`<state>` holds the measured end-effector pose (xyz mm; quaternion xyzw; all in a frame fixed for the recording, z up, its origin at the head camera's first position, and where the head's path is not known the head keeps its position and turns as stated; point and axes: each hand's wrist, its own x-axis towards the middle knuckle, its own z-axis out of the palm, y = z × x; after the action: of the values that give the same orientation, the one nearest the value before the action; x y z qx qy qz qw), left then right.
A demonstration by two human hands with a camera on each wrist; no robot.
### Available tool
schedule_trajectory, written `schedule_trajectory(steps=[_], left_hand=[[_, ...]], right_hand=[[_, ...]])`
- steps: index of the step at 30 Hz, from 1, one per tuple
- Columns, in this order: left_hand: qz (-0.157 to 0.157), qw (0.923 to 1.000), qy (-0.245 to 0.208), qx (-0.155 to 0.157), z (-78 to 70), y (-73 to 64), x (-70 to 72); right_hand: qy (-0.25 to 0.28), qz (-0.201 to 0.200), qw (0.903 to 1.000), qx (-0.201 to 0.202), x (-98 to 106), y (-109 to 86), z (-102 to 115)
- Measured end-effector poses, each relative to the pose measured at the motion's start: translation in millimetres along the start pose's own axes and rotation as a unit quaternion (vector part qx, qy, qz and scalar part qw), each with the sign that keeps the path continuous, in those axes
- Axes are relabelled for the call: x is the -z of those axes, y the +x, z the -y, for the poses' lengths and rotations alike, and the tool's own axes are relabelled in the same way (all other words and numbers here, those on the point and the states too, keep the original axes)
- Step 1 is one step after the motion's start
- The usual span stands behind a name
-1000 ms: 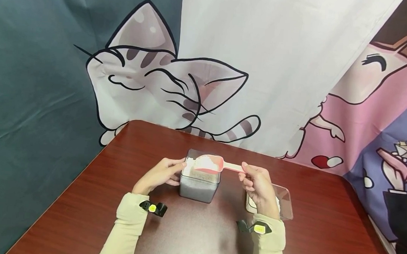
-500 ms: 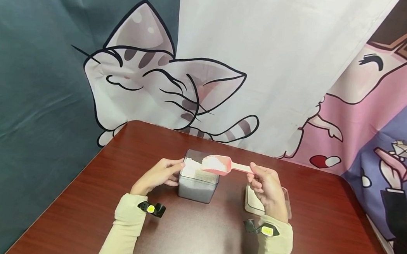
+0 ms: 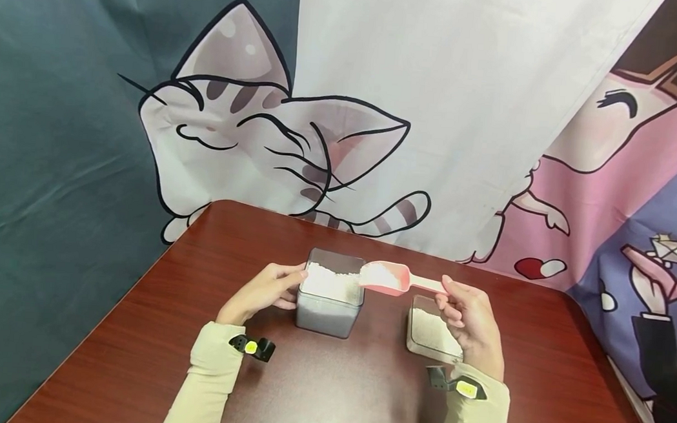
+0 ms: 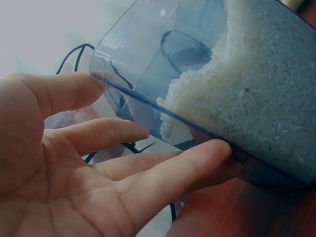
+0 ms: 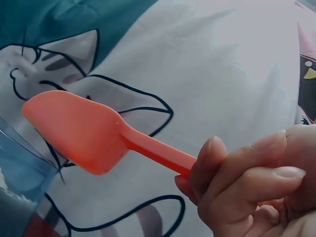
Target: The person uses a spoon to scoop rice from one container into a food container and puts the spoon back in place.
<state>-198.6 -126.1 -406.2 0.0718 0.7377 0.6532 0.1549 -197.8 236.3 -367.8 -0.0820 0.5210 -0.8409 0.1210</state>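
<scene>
A clear, dark-tinted square container (image 3: 329,316) holds white rice (image 4: 266,94), heaped unevenly below its rim. At its left side my left hand (image 3: 264,291) touches the wall with fairly straight fingers (image 4: 168,182); the thumb lies near the rim. My right hand (image 3: 472,317) pinches the end of the handle of a pink scoop (image 3: 401,280). Rice fills the bowl of the scoop, whose tip overlaps the container's right rim in the head view. From the right wrist, only the underside of the scoop (image 5: 79,128) shows, held about level.
A smaller clear container (image 3: 431,353) with pale rice stands on the right, partly behind my right hand and wrist. Both containers stand on a reddish-brown table (image 3: 304,390). A cartoon-printed curtain (image 3: 466,116) hangs behind the table's far edge.
My right hand has carried the rice-filled scoop rightward, from over the dark container to its right edge. More of the smaller container now shows. The left hand stays at the container.
</scene>
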Motion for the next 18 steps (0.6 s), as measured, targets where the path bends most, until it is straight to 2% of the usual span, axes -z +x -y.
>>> schedule_trajectory(steps=[7,13,15,18], left_hand=[[-0.004,1.0000,0.000,0.000,0.4,0.0,-0.7],[-0.002,1.0000,-0.001,0.002,1.9,1.5,-0.4],[0.001,1.0000,0.002,0.000,1.8,1.6,0.1],[0.000,1.0000,0.004,0.001,0.9,1.6,0.4]], right_hand=[[0.009,-0.005,0.9999,-0.010,15,-11.0,9],[0.002,-0.013,0.9989,-0.046,38,-27.1,19],[0.008,-0.020,0.9987,-0.047,44,-31.4,21],[0.046,0.018,0.9981,-0.036,54,-35.2,23]])
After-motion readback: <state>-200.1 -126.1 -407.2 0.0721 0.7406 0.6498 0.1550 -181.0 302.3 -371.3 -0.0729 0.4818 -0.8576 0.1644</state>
